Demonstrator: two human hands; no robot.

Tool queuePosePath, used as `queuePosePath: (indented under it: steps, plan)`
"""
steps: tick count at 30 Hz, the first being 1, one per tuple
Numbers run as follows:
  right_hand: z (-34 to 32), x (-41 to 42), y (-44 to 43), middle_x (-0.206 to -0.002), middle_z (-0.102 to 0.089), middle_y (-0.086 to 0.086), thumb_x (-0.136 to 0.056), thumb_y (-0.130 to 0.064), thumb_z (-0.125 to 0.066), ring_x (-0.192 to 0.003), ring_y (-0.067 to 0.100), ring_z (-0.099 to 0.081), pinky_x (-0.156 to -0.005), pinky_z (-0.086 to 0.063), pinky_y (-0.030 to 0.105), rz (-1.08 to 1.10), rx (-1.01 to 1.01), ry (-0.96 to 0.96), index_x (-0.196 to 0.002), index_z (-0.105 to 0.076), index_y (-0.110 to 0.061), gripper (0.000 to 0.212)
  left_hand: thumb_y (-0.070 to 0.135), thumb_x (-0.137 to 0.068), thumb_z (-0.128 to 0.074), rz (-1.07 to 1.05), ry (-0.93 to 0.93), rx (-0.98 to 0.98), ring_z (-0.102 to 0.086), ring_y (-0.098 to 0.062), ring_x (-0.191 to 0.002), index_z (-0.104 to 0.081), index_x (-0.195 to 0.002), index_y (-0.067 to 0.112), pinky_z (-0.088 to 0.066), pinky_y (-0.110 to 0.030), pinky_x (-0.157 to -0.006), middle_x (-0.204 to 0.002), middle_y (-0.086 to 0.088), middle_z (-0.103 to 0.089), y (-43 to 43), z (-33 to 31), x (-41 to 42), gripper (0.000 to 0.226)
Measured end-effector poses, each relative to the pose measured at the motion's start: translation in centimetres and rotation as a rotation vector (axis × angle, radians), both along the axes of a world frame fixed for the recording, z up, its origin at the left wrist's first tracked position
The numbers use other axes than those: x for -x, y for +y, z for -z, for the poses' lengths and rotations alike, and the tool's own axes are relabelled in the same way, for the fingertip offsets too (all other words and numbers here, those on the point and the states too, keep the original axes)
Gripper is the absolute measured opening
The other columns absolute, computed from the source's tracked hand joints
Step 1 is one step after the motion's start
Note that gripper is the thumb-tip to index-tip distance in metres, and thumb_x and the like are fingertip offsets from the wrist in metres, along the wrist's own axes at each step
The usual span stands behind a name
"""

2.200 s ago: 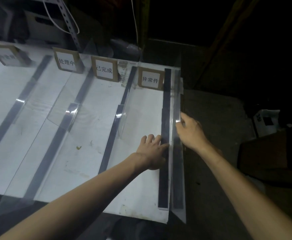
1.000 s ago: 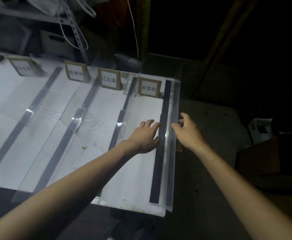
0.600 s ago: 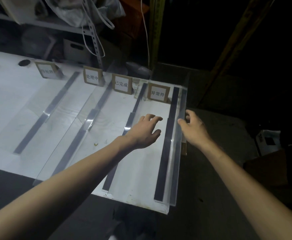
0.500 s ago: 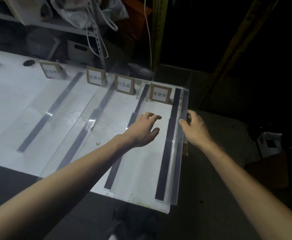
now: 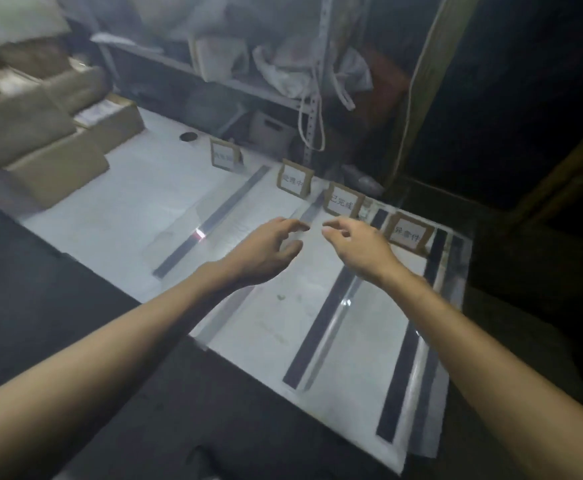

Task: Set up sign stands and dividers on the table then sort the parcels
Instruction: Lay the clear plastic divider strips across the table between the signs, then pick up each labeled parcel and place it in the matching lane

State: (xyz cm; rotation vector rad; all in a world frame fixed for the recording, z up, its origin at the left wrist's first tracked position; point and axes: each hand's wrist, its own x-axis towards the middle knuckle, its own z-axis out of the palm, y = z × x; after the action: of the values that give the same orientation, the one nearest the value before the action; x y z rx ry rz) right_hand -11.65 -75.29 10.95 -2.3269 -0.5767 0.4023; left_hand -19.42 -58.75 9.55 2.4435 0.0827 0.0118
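Note:
Several small cardboard sign stands line the far edge of the white table; the rightmost sign stand sits near the right corner. Several clear dividers on dark base strips run front to back, among them the rightmost divider at the table's right edge and a middle divider. My left hand and my right hand hover above the table, fingers loosely curled, holding nothing. A stack of brown parcels fills the far left of the table.
A metal shelf with white bags and a box stands behind the table. The floor to the right and the near side of the view are dark. A small black disc lies near the parcels.
Both hands left the rightmost divider and moved left, now hovering over the middle lanes. The view swung left and the parcel stack came into sight.

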Motion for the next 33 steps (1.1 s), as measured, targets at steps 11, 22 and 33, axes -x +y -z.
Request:
queuePosePath:
  steps: [11,22,33]
  plan:
    - [-7.6,8.3,29.0,-0.132,-0.063,0.001,-0.103,-0.035,-0.045,-0.114,0.016,-0.057,-0.088,-0.04,0.027,-0.517,-0.067,-0.156,-0.129,-0.062,-0.017,0.035,0.029,-0.1,-0.049,-0.41,-0.078,0.025,-0.062,-0.007,-0.104,-0.063,-0.115,0.032,-0.05,-0.029,-0.091,-0.114,0.009,-0.066,27.6,-7.1,15.8,0.021]
    - [-7.4,8.8,49.0,-0.124,-0.067,0.002,-0.102,-0.034,-0.048,-0.101,0.011,-0.057,-0.08,-0.04,0.023,-0.604,-0.113,-0.138,-0.122,-0.066,-0.017,0.031,0.024,-0.099,-0.051,-0.532,-0.151,0.059,-0.064,-0.009,-0.101,-0.066,-0.115,0.025,-0.051,-0.032,-0.092,-0.11,0.006,-0.069,46.3,-7.0,18.7,0.022]
    - [-5.7,1.4,69.4,-0.123,-0.065,0.001,-0.101,-0.036,-0.049,-0.104,0.012,-0.057,-0.085,-0.046,0.029,-0.565,-0.182,-0.077,-0.124,-0.064,-0.017,0.033,0.021,-0.099,-0.052,-0.511,-0.161,0.006,-0.062,-0.004,-0.101,-0.066,-0.117,0.022,-0.049,-0.022,-0.09,-0.11,0.009,-0.069,65.1,-7.6,11.2,0.023]
